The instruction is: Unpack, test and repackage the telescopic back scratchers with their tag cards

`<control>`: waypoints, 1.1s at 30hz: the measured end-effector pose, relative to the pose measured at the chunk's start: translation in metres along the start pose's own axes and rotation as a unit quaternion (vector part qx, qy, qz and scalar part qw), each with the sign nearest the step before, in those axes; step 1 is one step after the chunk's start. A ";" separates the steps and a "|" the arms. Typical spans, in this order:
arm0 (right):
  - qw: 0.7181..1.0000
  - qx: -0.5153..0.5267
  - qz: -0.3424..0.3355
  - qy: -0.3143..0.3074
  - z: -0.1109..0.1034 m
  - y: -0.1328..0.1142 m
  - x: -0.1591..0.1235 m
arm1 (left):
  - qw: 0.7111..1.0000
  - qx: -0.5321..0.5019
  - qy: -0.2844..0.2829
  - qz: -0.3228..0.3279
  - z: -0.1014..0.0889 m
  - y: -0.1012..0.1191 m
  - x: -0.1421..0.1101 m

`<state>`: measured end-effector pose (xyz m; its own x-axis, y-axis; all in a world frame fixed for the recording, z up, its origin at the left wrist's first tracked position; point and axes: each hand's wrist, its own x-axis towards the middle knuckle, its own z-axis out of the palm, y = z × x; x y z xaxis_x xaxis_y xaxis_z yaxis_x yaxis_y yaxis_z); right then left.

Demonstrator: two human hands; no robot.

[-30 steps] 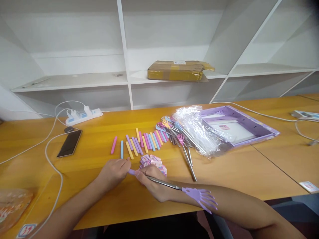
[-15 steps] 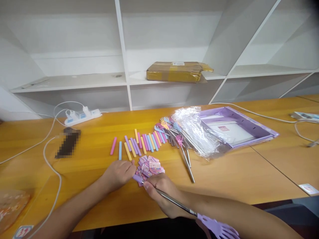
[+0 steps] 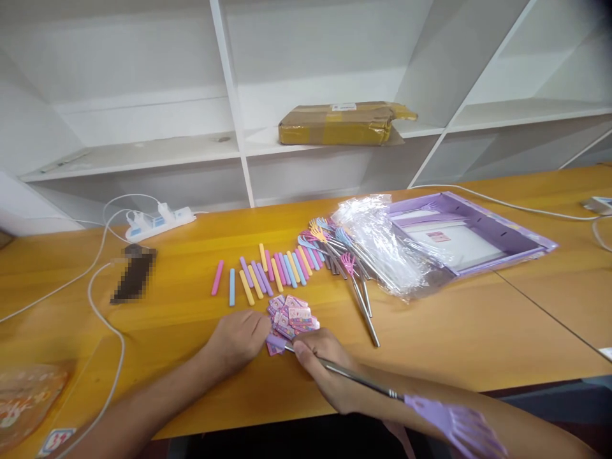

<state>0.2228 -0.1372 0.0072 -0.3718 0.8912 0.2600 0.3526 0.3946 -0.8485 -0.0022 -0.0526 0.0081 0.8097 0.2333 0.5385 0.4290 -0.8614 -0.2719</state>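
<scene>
My right hand (image 3: 327, 366) is closed round the metal shaft of a back scratcher (image 3: 363, 381); its purple hand-shaped head (image 3: 454, 426) points toward me at the lower right. My left hand (image 3: 238, 341) is closed, its fingertips pinching the purple sleeve (image 3: 276, 342) at the shaft's far end. Both hands rest on the wooden table (image 3: 478, 325) just in front of a heap of small pink and purple cards (image 3: 292, 317). Behind it lies a row of coloured sleeves (image 3: 268, 271) in pink, blue, yellow and purple.
A bundle of back scratchers (image 3: 342, 258) lies beside crumpled clear plastic bags (image 3: 382, 245) and a flat purple box (image 3: 471, 233). A phone (image 3: 132, 274), a power strip (image 3: 160, 222) and white cables (image 3: 102, 319) sit at the left. A brown parcel (image 3: 342, 122) lies on the white shelf.
Both hands have shifted a little to the right and nearer the card heap. The scratcher has slid toward me, its purple head now lower and further right; the sleeve shows less.
</scene>
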 end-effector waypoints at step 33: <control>0.945 0.115 -0.265 -0.155 -0.017 -0.016 0.008 | 0.955 -0.225 -0.192 -0.020 -0.020 0.032 0.017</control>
<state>0.2288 -0.1328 0.0303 -0.6904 0.4594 0.5588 -0.1361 0.6762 -0.7241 0.0175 -0.0849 0.0245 0.9203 0.3440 0.1863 0.3169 -0.9348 0.1604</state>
